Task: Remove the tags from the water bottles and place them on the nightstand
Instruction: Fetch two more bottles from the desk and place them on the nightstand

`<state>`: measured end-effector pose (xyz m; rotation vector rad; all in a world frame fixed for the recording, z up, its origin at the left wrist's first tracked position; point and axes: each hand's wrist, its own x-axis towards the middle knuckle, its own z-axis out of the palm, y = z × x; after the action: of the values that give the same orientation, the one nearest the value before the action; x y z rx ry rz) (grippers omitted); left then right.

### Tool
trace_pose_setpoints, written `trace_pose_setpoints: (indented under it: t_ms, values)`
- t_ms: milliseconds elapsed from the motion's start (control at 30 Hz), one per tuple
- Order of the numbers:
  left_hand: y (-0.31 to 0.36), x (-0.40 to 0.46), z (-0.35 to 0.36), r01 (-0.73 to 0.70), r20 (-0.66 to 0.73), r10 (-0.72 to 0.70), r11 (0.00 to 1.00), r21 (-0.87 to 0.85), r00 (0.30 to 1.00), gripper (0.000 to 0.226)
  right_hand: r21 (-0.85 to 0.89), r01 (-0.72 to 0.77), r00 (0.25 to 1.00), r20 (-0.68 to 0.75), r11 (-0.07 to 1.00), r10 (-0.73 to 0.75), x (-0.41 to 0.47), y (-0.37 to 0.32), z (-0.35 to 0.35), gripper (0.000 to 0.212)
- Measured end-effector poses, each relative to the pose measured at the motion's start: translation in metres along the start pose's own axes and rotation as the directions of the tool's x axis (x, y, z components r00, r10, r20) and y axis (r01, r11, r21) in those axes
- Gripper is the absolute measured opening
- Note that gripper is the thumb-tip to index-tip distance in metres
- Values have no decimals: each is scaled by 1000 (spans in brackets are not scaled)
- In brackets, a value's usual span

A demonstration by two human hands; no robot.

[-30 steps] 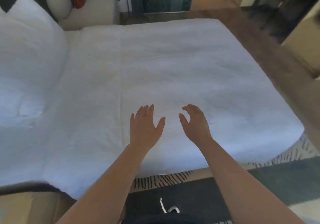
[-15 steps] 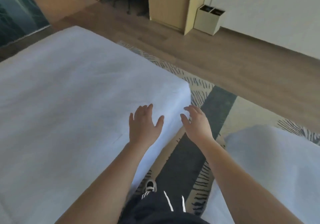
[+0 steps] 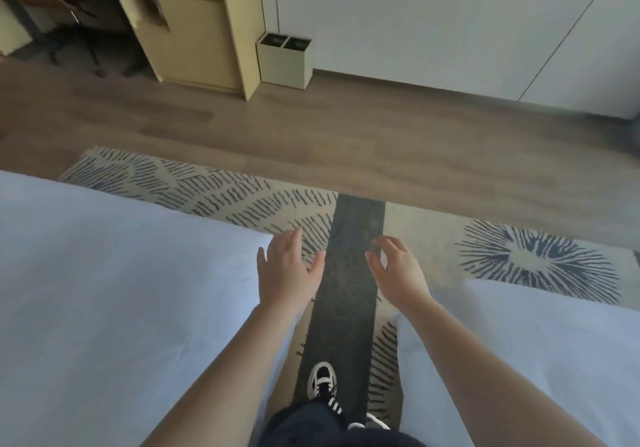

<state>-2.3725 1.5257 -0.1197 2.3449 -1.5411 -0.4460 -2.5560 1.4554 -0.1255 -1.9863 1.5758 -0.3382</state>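
Between two white beds point(image 3: 104, 291) runs a patterned rug point(image 3: 356, 225); left hand point(image 3: 285, 270) and right hand point(image 3: 398, 272) hover spread, empty. No bottles visible: walk on and find them first.

The 2 beds, the left bed point(image 3: 104, 291) and the right bed point(image 3: 540, 349), wear matt white cloth, smooth with faint creases. The rug point(image 3: 221, 197) looks like woven, low-pile textile. The floor point(image 3: 311, 142) shows matt wood grain. The cabinet point(image 3: 194, 31) is smooth pale wood.
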Motion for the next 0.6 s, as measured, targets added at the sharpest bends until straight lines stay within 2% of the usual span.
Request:
trace_pose_setpoints:
  t_ms: [267,400,600]
  values:
    - [10,153,-11,-18,4,18,1000,-3,1000,64,13,9,999,-41,1000,-8,151,-20,-18,42]
    - [7,220,-14,30,-17,-31,999,-26,999,64,7,27,1000,0,1000,-27,226,-38,-17,44]
    - [-16,338,-11,156,-65,-158,987,-40,985,68,38,143,988,59,989,-146,366,-72,4,38]
